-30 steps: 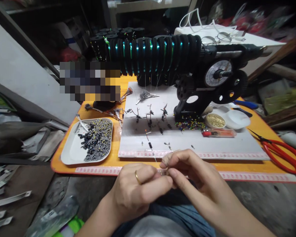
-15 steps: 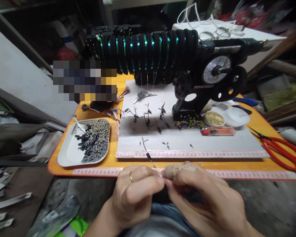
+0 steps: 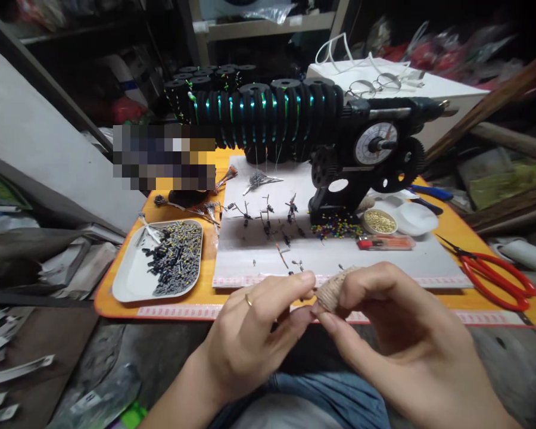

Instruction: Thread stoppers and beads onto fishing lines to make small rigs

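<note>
My left hand, with a gold ring, is loosely closed, its thumb tip against the fingertips of my right hand. My right hand pinches between its thumb and index finger, which is wrapped in a beige, ribbed covering. Whatever lies between the fingertips is too small or hidden to make out. Both hands hover over the table's front edge. Just beyond them, a white board carries small dark parts with short stems and a thin orange-tipped piece.
A white tray of small grey and black pieces stands left. Behind the board is a black geared winder with line-wound spools. Right are colored beads, a dish of gold bits, a red cutter and red-handled scissors.
Both hands have moved slightly right and up in view. The left index finger has lifted from its thumb. The camera view has shifted, moving the table a little in the picture.
</note>
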Available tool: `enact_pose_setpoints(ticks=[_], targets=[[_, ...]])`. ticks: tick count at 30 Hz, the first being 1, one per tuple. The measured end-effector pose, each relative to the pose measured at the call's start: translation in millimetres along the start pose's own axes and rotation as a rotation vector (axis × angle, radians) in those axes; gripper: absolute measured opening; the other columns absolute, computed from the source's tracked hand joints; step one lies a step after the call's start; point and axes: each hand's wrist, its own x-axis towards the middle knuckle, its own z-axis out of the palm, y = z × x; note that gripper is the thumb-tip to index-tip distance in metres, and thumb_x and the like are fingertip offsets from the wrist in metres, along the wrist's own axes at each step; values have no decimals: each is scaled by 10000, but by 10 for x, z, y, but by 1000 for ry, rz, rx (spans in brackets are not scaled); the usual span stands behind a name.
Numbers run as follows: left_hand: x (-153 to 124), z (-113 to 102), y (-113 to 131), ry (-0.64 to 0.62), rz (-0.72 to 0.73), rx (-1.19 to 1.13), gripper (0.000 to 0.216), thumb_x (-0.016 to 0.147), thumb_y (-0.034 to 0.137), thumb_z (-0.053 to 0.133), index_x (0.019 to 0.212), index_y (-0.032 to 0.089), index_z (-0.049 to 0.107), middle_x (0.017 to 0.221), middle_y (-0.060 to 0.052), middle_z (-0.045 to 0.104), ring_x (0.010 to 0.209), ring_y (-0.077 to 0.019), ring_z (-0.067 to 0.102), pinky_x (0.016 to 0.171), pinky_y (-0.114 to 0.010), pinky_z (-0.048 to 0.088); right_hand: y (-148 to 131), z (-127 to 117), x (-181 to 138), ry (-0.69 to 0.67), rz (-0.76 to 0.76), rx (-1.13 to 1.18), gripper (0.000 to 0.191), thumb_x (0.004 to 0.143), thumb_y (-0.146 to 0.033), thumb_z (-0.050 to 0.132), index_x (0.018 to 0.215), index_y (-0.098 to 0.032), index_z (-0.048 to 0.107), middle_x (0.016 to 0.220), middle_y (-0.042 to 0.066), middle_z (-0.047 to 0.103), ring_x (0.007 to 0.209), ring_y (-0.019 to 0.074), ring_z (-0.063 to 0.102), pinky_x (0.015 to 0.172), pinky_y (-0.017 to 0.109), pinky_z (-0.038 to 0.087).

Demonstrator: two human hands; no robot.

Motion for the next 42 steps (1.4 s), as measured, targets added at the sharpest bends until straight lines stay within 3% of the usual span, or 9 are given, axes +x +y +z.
enact_pose_setpoints(ticks=[3, 9, 15, 23, 25, 28, 32, 42], targets=[[75, -77, 26, 8, -19, 47, 506, 797, -15, 685, 1258, 111, 520, 952, -77, 713, 829, -122, 673, 743, -212, 578, -17, -19, 38, -9, 25, 15, 239, 869, -38, 568, 895, -265, 496, 798, -41, 558, 728, 101, 591, 664, 204, 526], [77, -198, 84, -110, -68, 101, 203, 872, 22, 601, 1041, 125, 645, 892, -65, 674, 807, -105, 667, 728, -183, 560, 2, 35, 76, 1, 28, 46, 218, 884, -57, 561, 913, -263, 494, 810, -37, 563, 734, 100, 587, 663, 202, 524], [62, -171, 107, -97, -158, -11, 209, 861, -21, 516, 984, 139, 571, 846, -82, 666, 780, -142, 656, 658, -221, 555, 47, 125, 54, 64, -84, -36, 260, 834, -25, 593, 964, -240, 528, 863, 3, 590, 804, 143, 620, 700, 248, 552], [109, -206, 159, -93, -231, 81, 146, 819, -5, 581, 898, 114, 609, 672, -10, 555, 563, -83, 510, 503, -188, 417, 127, 198, 2, 244, -272, 40, 427, 788, 71, 601, 1078, -242, 594, 944, 22, 660, 890, 163, 671, 805, 289, 605], [116, -207, 177, -79, -233, 91, 131, 821, 4, 583, 893, 108, 614, 659, -4, 547, 547, -77, 494, 492, -186, 403, 167, 156, -15, 220, -376, -105, 505, 774, 95, 598, 1148, -245, 604, 987, 30, 700, 908, 182, 686, 821, 322, 605], [111, -214, 195, -72, -249, 111, 111, 828, 12, 580, 872, 108, 614, 652, -6, 549, 533, -75, 487, 479, -191, 394, 200, 51, -31, 65, -472, -381, 547, 805, 82, 568, 1263, -217, 560, 1087, 63, 705, 980, 204, 679, 854, 351, 590], [89, -236, 202, -83, -297, 120, 99, 838, 35, 583, 875, 122, 614, 678, -21, 581, 552, -90, 526, 491, -202, 420, 175, -69, -26, -107, -421, -559, 435, 866, -15, 574, 1254, -208, 531, 1087, 82, 695, 990, 219, 667, 879, 371, 570], [102, -250, 136, -72, -330, 91, 121, 829, 38, 612, 881, 144, 636, 725, -36, 619, 606, -107, 584, 472, -187, 433, 54, -72, 42, 57, -433, -467, 380, 787, 12, 611, 1052, -248, 528, 843, 2, 687, 735, 152, 693, 700, 265, 593]])
